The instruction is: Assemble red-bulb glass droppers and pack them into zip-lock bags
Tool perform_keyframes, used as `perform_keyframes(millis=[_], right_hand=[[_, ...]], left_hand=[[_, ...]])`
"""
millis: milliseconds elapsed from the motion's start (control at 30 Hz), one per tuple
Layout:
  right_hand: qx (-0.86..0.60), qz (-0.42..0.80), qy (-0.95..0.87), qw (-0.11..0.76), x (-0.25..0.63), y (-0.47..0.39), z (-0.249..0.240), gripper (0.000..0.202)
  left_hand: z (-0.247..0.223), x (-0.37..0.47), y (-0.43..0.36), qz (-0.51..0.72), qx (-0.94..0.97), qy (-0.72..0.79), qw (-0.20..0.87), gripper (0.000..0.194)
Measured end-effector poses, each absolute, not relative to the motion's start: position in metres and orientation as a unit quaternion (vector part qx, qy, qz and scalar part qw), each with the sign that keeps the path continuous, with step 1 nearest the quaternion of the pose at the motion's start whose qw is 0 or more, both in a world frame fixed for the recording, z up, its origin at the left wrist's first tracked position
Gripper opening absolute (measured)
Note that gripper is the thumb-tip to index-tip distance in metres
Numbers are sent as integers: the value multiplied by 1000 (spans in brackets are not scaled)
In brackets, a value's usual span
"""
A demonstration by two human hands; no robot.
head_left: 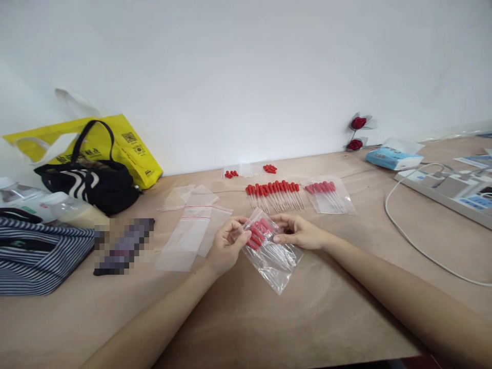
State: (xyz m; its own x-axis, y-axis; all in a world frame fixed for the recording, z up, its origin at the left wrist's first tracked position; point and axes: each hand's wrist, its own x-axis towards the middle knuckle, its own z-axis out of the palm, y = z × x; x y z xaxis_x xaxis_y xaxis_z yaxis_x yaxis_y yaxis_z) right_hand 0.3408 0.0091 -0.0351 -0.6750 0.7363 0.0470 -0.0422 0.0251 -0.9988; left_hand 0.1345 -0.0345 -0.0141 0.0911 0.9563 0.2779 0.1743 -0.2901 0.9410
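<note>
Between my two hands is a clear plastic bag holding several red-topped droppers with thin clear stems. My left hand is closed on its left edge, thumb on top near the red bulbs. On the other side, my right hand pinches the bag with thumb above and fingers behind. Just beyond lies a row of loose red-topped droppers. A filled bag of droppers rests to the right of that row. Flat clear bags overlap to the left of my left hand.
Near the wall lie small red bulbs on clear plastic. At left stand a yellow bag, a black pouch, a bottle and a striped bag. At right are a tissue pack, a cable and artificial roses.
</note>
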Motion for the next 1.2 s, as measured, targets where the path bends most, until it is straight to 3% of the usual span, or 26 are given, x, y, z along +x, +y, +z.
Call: perform_keyframes(millis=[133,233,300,533,633,733,933,1033,1200], right_hand=[[-253,709,-578,315,332,1,-36,47],[-293,688,-560,357,337,6,-37,43],[-335,655,-542,406,350,16,-38,42],[-506,451,-483,554,431,71,-43,25],[-596,342,-472,552,456,82,-48,23],[-655,250,-477,530,468,83,-54,33],[-688,-84,-555,460,458,75,-55,42],[-646,-133,-599,455,441,69,-53,35],[-569,-114,-696,424,409,54,-53,29]], left_hand=[[-18,136,-32,505,628,456,378,17],[-20,125,-22,512,597,500,364,30],[-19,107,-14,483,600,549,325,36],[-6,18,11,255,665,694,106,28],[-6,-3,15,220,652,720,89,27],[-10,-11,17,218,622,749,74,30],[-15,-17,21,264,536,797,85,48],[-10,-20,21,248,514,818,74,54],[2,-25,16,221,510,831,36,55]])
